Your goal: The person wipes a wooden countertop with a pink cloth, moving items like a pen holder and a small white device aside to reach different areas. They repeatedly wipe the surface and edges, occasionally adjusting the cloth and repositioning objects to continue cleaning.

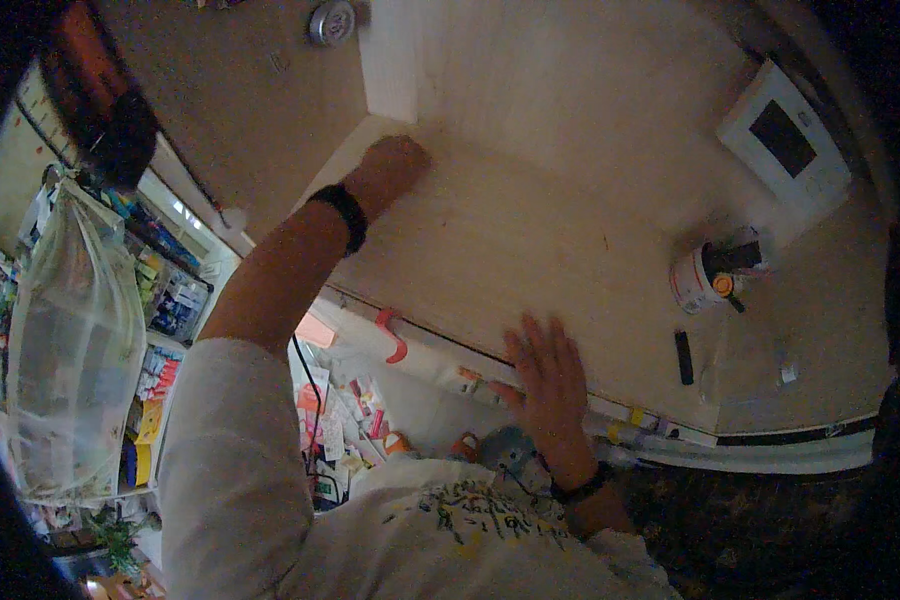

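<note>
My left hand (395,169) reaches over the wooden tabletop (495,225), with a dark band around the wrist. Its fingers look curled and are blurred, close to the foot of a pale block or panel edge (390,67). Whether anything is in it I cannot tell. My right hand (551,375), also banded at the wrist, is at the table's near edge. Its fingers are spread and it holds nothing. A red hook (392,335) is at the same edge, between my two arms.
At the right stand a white device with a dark screen (784,139) and a white tub (692,281) with items and an orange round object (723,285). A black strip (683,358) lies nearby. A metal tin (333,22) is at the top. Shelves and a translucent cover (75,337) are left.
</note>
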The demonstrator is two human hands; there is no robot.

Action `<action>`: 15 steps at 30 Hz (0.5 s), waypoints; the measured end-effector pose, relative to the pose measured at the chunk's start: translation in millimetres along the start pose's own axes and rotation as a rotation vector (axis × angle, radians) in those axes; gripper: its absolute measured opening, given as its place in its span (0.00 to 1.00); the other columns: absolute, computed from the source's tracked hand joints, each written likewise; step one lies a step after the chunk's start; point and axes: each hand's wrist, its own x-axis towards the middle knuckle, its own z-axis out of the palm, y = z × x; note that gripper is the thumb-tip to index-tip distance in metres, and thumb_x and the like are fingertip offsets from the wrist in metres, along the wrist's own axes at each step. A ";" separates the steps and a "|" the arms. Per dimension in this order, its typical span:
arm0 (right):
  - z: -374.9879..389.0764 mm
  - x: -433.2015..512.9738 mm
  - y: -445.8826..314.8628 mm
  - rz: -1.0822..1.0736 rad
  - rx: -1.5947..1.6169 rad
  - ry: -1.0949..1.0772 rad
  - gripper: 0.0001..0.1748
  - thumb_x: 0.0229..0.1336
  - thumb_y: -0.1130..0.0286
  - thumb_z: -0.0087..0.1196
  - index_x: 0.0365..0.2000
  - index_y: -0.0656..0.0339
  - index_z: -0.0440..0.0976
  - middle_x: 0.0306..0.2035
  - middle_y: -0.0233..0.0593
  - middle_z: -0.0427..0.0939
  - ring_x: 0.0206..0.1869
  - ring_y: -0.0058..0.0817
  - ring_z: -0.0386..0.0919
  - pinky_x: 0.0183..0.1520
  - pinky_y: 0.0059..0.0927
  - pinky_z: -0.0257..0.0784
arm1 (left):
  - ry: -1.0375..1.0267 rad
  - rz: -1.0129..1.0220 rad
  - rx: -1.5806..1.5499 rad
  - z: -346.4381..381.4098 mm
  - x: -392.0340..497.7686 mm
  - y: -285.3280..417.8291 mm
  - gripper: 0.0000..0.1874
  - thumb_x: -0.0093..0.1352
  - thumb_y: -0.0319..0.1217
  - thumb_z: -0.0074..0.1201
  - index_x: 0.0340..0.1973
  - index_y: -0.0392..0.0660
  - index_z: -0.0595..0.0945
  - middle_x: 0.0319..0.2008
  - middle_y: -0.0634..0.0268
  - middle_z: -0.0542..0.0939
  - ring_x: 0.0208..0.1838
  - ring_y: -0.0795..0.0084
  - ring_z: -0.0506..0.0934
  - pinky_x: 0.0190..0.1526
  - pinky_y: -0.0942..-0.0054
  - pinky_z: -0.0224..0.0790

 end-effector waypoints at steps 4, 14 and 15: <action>-4.2 2.2 2.3 0.023 0.012 -0.080 0.37 0.44 0.48 0.57 0.55 0.51 0.67 0.63 0.39 0.61 0.64 0.50 0.58 0.62 0.52 0.58 | 0.088 -0.215 -0.191 25.1 36.7 -54.8 0.11 0.64 0.30 0.45 0.37 0.41 0.79 0.37 0.52 0.80 0.39 0.51 0.79 0.41 0.58 0.73; -9.0 4.9 0.1 0.063 0.044 -0.195 0.36 0.46 0.48 0.57 0.55 0.51 0.67 0.63 0.41 0.60 0.65 0.51 0.55 0.62 0.52 0.57 | -0.244 0.092 -0.272 2.8 17.5 -63.0 0.08 0.62 0.32 0.45 0.34 0.48 0.79 0.31 0.54 0.80 0.36 0.52 0.78 0.39 0.58 0.70; -11.0 5.9 0.6 0.066 0.043 -0.216 0.35 0.47 0.48 0.56 0.55 0.51 0.67 0.63 0.41 0.60 0.65 0.51 0.55 0.62 0.52 0.57 | -0.247 0.043 -0.305 0.2 19.0 -63.6 0.08 0.62 0.32 0.46 0.33 0.48 0.79 0.31 0.54 0.80 0.35 0.52 0.78 0.38 0.58 0.70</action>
